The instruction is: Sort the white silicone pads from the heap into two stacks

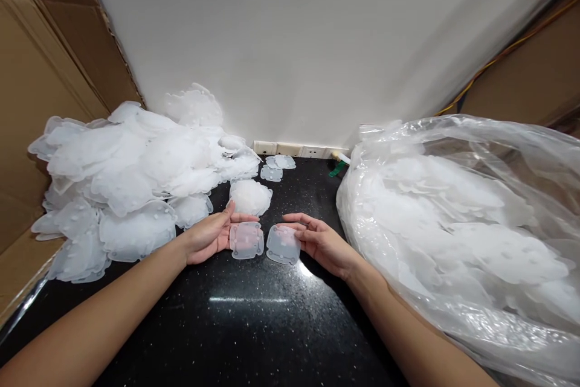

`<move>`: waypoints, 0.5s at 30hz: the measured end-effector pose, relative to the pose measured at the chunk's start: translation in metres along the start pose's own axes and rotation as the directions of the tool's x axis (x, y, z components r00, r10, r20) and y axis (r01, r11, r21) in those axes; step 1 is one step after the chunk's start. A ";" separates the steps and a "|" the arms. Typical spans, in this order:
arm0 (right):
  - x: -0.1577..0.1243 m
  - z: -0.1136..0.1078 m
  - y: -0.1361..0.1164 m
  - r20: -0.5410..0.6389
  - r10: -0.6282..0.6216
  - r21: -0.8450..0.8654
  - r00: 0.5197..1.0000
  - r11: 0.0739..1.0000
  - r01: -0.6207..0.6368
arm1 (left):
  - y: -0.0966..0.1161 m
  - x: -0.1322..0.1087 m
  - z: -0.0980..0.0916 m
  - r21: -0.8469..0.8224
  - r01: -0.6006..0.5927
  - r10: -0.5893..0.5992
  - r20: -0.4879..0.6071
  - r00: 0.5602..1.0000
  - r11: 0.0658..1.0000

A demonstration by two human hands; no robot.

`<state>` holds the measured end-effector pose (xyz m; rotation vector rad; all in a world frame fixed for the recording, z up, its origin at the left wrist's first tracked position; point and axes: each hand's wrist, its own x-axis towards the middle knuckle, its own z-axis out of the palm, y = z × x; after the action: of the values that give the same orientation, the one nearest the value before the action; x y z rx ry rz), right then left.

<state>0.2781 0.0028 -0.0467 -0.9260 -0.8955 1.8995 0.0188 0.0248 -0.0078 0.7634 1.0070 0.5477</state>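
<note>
My left hand (217, 235) holds a translucent white plastic sheet (247, 242), squarish with notched edges and small raised dots; my fingers show through from behind it. A similar plastic sheet (283, 246) is pinched at its right edge by my right hand (319, 239), with a finger stretched out above. The two sheets are side by side with a narrow gap, over the black speckled countertop (235, 326). Just beyond my left hand lies a small stack of the same sheets (251, 197).
A large heap of sheets (136, 157) fills the left. Several loose sheets (272, 173) lie near the wall sockets (290, 149). On the right, a clear plastic bag (408, 314) holds many more. Cardboard (40, 73) stands at left; a green strip (337, 169) lies by the wall.
</note>
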 end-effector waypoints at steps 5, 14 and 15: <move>0.001 -0.001 0.000 -0.026 0.000 0.012 1.000 1.000 0.000 | 0.000 0.000 -0.001 0.019 -0.007 0.007 0.019 1.000 1.000; 0.001 0.001 -0.001 -0.028 -0.003 0.004 1.000 1.000 0.003 | 0.000 0.001 -0.002 0.041 -0.012 0.011 0.027 1.000 0.999; 0.001 0.001 -0.001 -0.029 -0.001 0.002 1.000 1.000 0.001 | 0.000 0.000 -0.001 0.044 -0.011 0.010 0.030 1.000 0.999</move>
<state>0.2772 0.0038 -0.0457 -0.9492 -0.8770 1.8812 0.0176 0.0256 -0.0083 0.8145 0.9908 0.5234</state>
